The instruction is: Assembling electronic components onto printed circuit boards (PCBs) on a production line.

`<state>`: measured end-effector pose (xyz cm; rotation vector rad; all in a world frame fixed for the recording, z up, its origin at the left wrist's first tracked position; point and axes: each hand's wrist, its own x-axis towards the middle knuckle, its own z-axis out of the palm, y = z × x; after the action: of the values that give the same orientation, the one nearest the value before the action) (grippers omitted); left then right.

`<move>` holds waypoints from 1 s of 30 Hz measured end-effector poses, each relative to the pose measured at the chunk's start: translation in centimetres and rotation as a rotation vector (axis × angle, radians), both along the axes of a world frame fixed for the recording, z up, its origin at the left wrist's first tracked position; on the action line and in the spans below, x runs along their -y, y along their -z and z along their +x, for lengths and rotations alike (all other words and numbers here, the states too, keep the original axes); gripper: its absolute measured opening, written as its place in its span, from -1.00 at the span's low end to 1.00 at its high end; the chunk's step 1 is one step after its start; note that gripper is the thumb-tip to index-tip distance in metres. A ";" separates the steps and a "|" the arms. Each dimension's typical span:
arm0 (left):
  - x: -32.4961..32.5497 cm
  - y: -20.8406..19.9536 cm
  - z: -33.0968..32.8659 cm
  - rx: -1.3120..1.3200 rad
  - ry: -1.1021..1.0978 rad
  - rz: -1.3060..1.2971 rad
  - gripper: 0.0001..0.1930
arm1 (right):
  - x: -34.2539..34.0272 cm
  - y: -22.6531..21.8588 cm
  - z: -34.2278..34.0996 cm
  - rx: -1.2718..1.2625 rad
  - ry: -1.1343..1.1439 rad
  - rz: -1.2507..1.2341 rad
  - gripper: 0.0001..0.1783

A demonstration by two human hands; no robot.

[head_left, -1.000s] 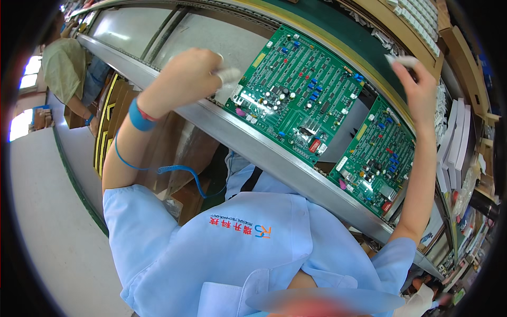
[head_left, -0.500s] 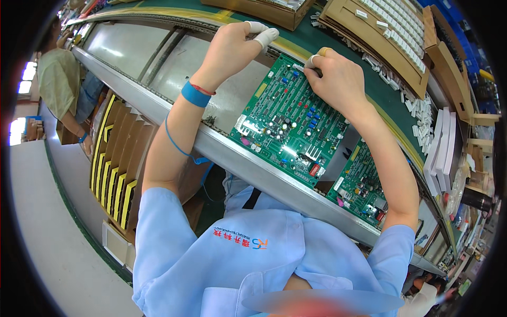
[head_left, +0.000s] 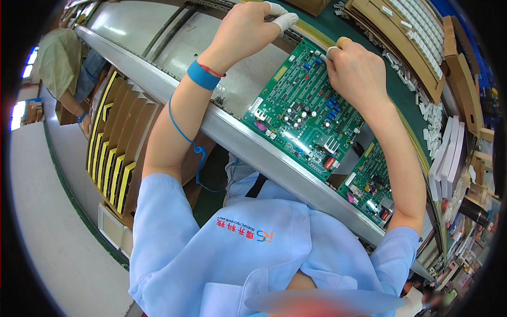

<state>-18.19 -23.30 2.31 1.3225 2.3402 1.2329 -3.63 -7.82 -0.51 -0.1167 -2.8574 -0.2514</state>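
Note:
A green circuit board [head_left: 296,113], crowded with small parts, lies across the metal rails in front of me. My right hand [head_left: 359,71] is at its far right edge, thumb and forefinger pinched beside a small white part [head_left: 320,54]; whether they grip it cannot be made out. My left hand [head_left: 253,31] hovers past the board's far left corner, fingers curled and tips close together, their contents hidden. Pale finger cots cover fingertips of both hands. A blue wrist strap [head_left: 203,76] with a coiled cord is on my left wrist. A second circuit board [head_left: 369,182] lies under my right forearm.
A metal rail [head_left: 232,134] runs between my body and the boards. Beyond them, a green bench strip carries loose white connectors [head_left: 430,127] and a cardboard tray [head_left: 393,42] of white parts. Cardboard dividers [head_left: 113,153] stand at left, near another person [head_left: 63,68].
The whole view has shifted, with the board now farther right and higher. Both hands keep nearly the same place relative to the board. The other person at left has bent lower.

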 end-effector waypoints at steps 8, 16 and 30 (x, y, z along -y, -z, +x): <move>0.3 3.3 -2.0 -0.165 -0.052 0.071 -0.69 | -1.9 -4.9 4.3 -0.136 0.121 -0.338 -0.81; -0.1 3.3 -2.3 -0.048 -0.072 0.206 -0.76 | -11.4 -7.4 21.6 -0.339 0.531 -0.469 -0.78; -13.3 0.4 -7.6 -0.368 0.059 -0.148 -0.66 | -14.9 -4.3 41.7 -0.730 0.920 -0.366 -0.73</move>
<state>-25.78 -9.98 1.89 1.6696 2.5484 0.8366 38.02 7.08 3.78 -1.2911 -1.9117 0.1369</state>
